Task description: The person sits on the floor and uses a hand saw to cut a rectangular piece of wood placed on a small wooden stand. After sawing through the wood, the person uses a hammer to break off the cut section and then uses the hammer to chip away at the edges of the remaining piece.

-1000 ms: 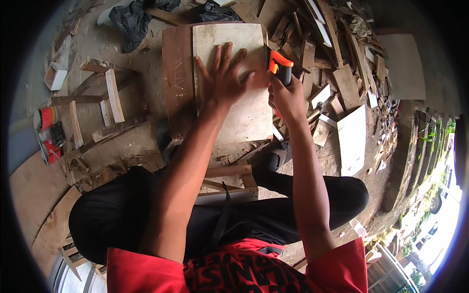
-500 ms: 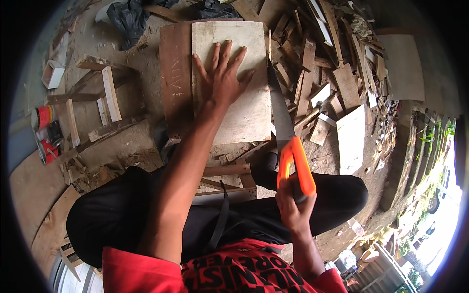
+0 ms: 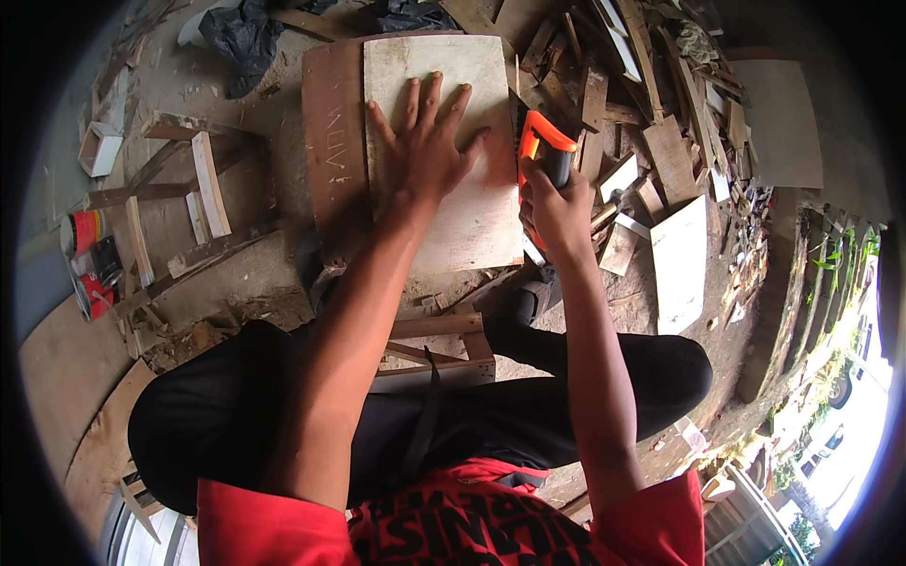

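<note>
Left hand [image 3: 429, 151] flat on board [image 3: 453, 217]; right hand [image 3: 557, 212] grips saw [image 3: 545, 151] at right edge.

Left hand [image 3: 427, 151]: flat, palm down, fingers spread toward 12 o'clock, thumb out toward 2 o'clock. Left forearm: bare, extended straight from the 7 o'clock side, elbow low in frame. Right hand [image 3: 557, 212]: closed in a fist-type grip, knuckles toward 12 o'clock, positioned just at 3 o'clock of the left hand. Right forearm: bare, extended from 5 o'clock, nearly vertical in frame.
</note>
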Action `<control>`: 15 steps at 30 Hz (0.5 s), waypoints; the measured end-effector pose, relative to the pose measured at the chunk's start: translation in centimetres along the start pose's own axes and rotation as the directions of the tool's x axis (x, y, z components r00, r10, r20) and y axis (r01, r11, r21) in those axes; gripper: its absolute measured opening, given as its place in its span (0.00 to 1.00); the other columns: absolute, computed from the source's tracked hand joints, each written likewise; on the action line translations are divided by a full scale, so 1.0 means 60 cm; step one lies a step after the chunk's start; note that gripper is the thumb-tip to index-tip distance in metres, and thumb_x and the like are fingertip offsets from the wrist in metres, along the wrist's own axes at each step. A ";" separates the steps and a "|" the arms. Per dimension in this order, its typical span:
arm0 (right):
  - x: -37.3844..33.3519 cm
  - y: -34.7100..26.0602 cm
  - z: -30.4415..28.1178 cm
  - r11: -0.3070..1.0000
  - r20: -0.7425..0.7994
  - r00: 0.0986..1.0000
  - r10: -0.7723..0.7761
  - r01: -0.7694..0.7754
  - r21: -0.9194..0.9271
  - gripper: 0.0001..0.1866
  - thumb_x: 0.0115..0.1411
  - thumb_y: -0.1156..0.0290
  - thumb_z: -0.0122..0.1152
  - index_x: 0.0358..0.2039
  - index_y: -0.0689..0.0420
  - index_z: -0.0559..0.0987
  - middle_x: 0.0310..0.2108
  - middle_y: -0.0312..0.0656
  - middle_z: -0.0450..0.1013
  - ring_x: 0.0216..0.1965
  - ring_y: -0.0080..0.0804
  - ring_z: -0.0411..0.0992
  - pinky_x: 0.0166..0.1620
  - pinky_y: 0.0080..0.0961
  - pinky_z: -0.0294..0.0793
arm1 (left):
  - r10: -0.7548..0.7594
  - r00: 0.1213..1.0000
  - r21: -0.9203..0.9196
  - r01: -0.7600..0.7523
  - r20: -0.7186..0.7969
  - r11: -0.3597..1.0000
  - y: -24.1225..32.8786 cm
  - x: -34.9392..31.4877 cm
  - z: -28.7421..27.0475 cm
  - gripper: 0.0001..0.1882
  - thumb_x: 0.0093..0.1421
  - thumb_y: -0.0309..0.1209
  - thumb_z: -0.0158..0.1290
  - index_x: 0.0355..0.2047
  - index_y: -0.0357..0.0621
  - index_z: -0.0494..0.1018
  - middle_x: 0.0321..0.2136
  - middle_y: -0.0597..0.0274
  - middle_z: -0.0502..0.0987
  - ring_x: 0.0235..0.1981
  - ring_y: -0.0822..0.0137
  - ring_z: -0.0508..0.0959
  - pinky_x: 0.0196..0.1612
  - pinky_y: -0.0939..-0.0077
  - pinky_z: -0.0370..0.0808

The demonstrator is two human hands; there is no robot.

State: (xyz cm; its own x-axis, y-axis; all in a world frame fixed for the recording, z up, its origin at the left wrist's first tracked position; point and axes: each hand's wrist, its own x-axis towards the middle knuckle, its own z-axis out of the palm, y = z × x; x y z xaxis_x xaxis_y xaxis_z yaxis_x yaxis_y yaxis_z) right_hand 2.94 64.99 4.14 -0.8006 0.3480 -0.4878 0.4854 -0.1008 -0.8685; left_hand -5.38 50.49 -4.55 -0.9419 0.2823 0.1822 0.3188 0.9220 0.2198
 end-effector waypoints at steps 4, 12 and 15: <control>-0.035 0.034 -0.006 0.988 -0.023 0.989 -0.147 0.146 -0.042 0.11 0.66 0.67 0.60 0.31 0.61 0.74 0.19 0.30 0.68 0.21 0.15 0.65 0.25 0.20 0.65 | -0.002 1.000 0.008 0.002 -0.002 1.000 0.001 0.006 -0.006 0.36 0.65 0.66 0.40 0.70 0.73 0.57 0.73 0.67 0.52 0.74 0.60 0.50 0.68 0.25 0.37; -0.285 0.040 -0.050 0.980 0.024 0.983 -0.181 0.182 -0.075 0.11 0.67 0.78 0.53 0.50 0.63 0.74 0.19 0.28 0.66 0.17 0.11 0.62 0.21 0.11 0.60 | -0.021 1.000 0.016 0.021 -0.011 1.000 -0.011 0.000 0.014 0.34 0.65 0.64 0.40 0.70 0.75 0.57 0.74 0.71 0.51 0.74 0.63 0.49 0.69 0.25 0.34; -0.388 0.019 -0.063 1.000 -0.063 0.998 -0.017 0.016 -0.018 0.06 0.63 0.80 0.59 0.28 0.61 0.76 0.19 0.25 0.66 0.22 0.08 0.62 0.26 0.13 0.60 | -0.012 1.000 0.011 0.012 -0.004 1.000 -0.009 -0.017 0.017 0.34 0.66 0.63 0.40 0.70 0.76 0.57 0.74 0.70 0.51 0.74 0.63 0.49 0.68 0.25 0.34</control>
State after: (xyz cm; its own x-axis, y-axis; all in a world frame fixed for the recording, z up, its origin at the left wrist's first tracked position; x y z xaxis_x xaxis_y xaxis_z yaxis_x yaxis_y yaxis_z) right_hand 23.45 60.29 14.82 -0.7850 0.4075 -0.4667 0.4792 -0.0782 -0.8742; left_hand -4.71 49.97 -5.84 -0.9453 0.2699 0.1830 0.3059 0.9284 0.2111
